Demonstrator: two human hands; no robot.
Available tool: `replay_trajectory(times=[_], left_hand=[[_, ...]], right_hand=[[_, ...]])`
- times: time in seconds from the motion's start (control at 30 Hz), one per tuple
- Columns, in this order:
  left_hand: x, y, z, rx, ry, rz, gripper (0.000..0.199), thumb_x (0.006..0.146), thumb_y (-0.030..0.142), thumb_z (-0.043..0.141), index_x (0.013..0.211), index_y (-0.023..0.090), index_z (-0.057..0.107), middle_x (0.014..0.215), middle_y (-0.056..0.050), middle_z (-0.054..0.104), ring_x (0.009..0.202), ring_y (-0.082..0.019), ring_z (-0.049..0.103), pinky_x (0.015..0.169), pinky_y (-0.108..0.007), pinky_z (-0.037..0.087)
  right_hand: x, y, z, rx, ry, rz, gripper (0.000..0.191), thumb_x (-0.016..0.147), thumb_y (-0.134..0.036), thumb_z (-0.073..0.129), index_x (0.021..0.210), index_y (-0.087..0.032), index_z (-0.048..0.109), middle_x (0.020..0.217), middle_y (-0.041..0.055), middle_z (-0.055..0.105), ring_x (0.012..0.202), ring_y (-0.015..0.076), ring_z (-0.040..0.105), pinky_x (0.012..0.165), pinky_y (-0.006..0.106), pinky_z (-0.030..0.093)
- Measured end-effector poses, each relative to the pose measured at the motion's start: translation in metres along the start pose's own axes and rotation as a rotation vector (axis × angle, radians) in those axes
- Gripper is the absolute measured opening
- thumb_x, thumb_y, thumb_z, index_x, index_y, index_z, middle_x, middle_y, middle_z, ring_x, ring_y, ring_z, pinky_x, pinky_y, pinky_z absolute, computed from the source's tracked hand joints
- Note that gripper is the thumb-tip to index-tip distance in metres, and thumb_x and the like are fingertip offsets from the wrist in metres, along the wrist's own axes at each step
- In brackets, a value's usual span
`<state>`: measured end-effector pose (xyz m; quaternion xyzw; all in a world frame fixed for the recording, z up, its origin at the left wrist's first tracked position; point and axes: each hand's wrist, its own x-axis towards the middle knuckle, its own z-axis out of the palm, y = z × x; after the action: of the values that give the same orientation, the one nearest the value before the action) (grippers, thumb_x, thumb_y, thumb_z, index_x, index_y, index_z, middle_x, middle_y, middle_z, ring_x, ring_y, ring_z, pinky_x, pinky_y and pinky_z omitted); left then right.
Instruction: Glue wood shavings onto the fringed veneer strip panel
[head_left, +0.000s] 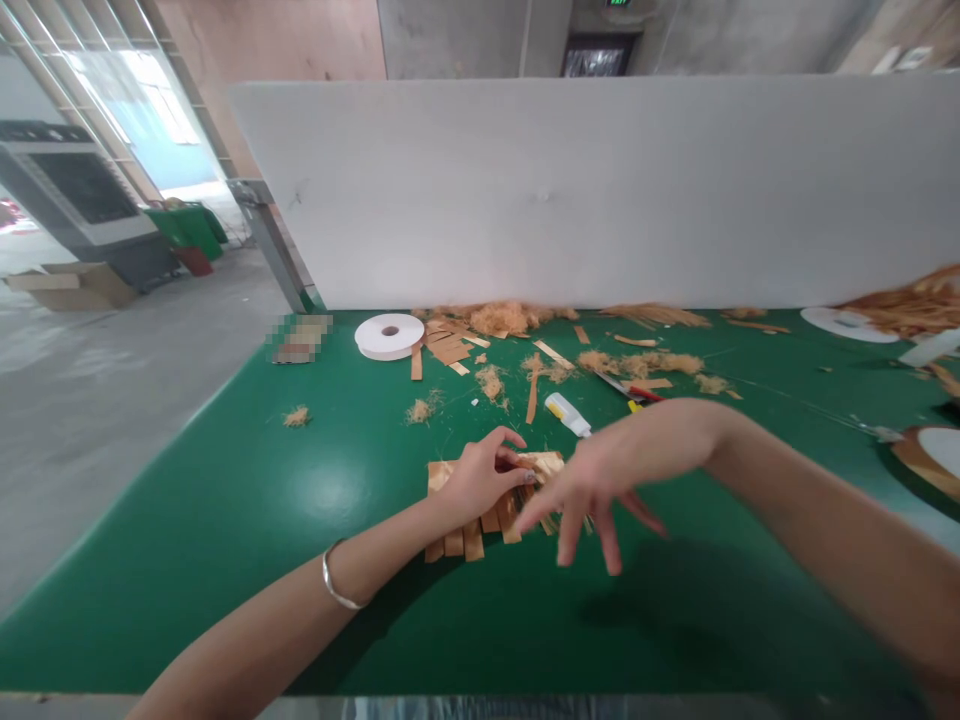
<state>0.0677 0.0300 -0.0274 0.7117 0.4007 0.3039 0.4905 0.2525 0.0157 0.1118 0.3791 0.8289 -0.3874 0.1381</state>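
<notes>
A row of tan strips point(474, 540) lies side by side on the green table. My left hand point(487, 475) rests on the upper part of the row, its thumb and fingers curled towards a pale strip; whether it pinches anything is too small to tell. Raised over the right end of the row, my right hand point(592, 490) has its fingers spread and pointing down, with nothing in them. It partly hides the strips there. Just behind it a white glue bottle point(568, 414) lies on its side.
Scissors with red handles point(643, 393) lie behind my right wrist. A white tape roll point(389, 336), loose strips point(448, 345) and tangled fibre point(504, 318) sit towards the white board point(540, 190). A round piece point(930, 460) is at the right edge.
</notes>
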Motion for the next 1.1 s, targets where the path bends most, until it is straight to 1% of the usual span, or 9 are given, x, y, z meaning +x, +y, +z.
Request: replay_trajectory(times=[0.13, 0.23, 0.33, 0.43, 0.53, 0.63, 0.83, 1.0, 1.1], left_hand=[[0.000, -0.002, 0.001, -0.026, -0.003, -0.003, 0.027, 0.074, 0.025, 0.068, 0.095, 0.021, 0.051, 0.075, 0.002, 0.066, 0.074, -0.016, 0.065, 0.067, -0.026, 0.050], [0.000, -0.002, 0.000, -0.014, 0.003, -0.012, 0.027, 0.074, 0.026, 0.068, 0.094, 0.021, 0.051, 0.075, 0.002, 0.066, 0.074, -0.016, 0.065, 0.068, -0.027, 0.050], [0.000, -0.002, 0.000, -0.014, -0.004, -0.014, 0.027, 0.073, 0.024, 0.068, 0.094, 0.021, 0.051, 0.076, 0.002, 0.066, 0.077, -0.017, 0.066, 0.069, -0.028, 0.050], [0.000, -0.003, 0.000, -0.018, -0.007, 0.014, 0.027, 0.073, 0.023, 0.068, 0.094, 0.021, 0.051, 0.075, 0.002, 0.066, 0.075, -0.017, 0.066, 0.067, -0.027, 0.050], [0.000, -0.005, 0.000, -0.015, -0.007, 0.030, 0.027, 0.075, 0.025, 0.067, 0.095, 0.021, 0.050, 0.075, 0.002, 0.065, 0.074, -0.017, 0.065, 0.067, -0.027, 0.050], [0.000, -0.006, 0.001, -0.017, -0.009, 0.021, 0.027, 0.075, 0.025, 0.068, 0.094, 0.021, 0.049, 0.074, 0.002, 0.066, 0.075, -0.016, 0.066, 0.068, -0.027, 0.050], [0.000, -0.005, 0.002, -0.062, -0.008, 0.025, 0.030, 0.074, 0.020, 0.068, 0.095, 0.021, 0.047, 0.072, 0.003, 0.066, 0.073, -0.016, 0.066, 0.068, -0.027, 0.050], [0.000, -0.004, 0.000, -0.051, -0.016, 0.003, 0.027, 0.075, 0.023, 0.068, 0.093, 0.021, 0.047, 0.074, 0.002, 0.066, 0.074, -0.016, 0.066, 0.070, -0.027, 0.051], [0.000, -0.005, 0.001, -0.051, -0.014, 0.013, 0.028, 0.074, 0.022, 0.068, 0.093, 0.021, 0.048, 0.073, 0.003, 0.065, 0.075, -0.015, 0.066, 0.071, -0.027, 0.051]], right_hand=[[0.026, -0.006, 0.018, -0.383, 0.392, 0.533, 0.063, 0.079, -0.051, 0.055, 0.126, -0.009, 0.054, 0.131, 0.0267, 0.048, 0.122, 0.0454, 0.042, 0.093, 0.066, 0.032], [0.027, 0.003, 0.007, -0.390, 0.938, 0.088, 0.057, 0.093, -0.048, 0.029, 0.143, -0.023, 0.030, 0.153, 0.0105, 0.020, 0.139, 0.0338, 0.018, 0.104, 0.061, 0.022], [0.019, 0.013, -0.007, -0.119, 0.639, -0.276, 0.060, 0.093, -0.056, 0.012, 0.138, -0.026, 0.039, 0.141, 0.0100, 0.044, 0.124, 0.0277, 0.046, 0.086, 0.043, 0.048], [0.020, 0.017, -0.006, -0.128, 0.136, -0.178, 0.060, 0.078, -0.066, 0.048, 0.115, -0.021, 0.064, 0.111, 0.0129, 0.066, 0.101, 0.0315, 0.062, 0.069, 0.038, 0.054], [0.030, 0.018, 0.001, -0.274, 0.554, 0.118, 0.052, 0.071, -0.053, 0.065, 0.108, -0.016, 0.068, 0.115, 0.0182, 0.063, 0.116, 0.0395, 0.051, 0.086, 0.052, 0.047], [0.030, 0.019, 0.000, -0.233, 1.029, -0.004, 0.059, 0.091, -0.050, 0.033, 0.127, -0.007, 0.053, 0.135, 0.0180, 0.049, 0.129, 0.0281, 0.039, 0.096, 0.048, 0.040], [0.014, 0.043, -0.004, -0.097, 0.376, -0.166, 0.052, 0.084, -0.057, 0.046, 0.113, -0.018, 0.066, 0.092, 0.0118, 0.072, 0.085, 0.0274, 0.068, 0.060, 0.032, 0.052], [0.021, 0.052, -0.002, -0.226, 0.984, 0.109, 0.058, 0.087, -0.056, 0.041, 0.129, -0.019, 0.053, 0.139, 0.0167, 0.045, 0.126, 0.0380, 0.041, 0.093, 0.055, 0.041], [0.014, 0.045, -0.005, -0.044, 0.962, -0.103, 0.063, 0.092, -0.058, 0.015, 0.145, -0.025, 0.025, 0.146, 0.0107, 0.035, 0.130, 0.0301, 0.039, 0.095, 0.050, 0.043]])
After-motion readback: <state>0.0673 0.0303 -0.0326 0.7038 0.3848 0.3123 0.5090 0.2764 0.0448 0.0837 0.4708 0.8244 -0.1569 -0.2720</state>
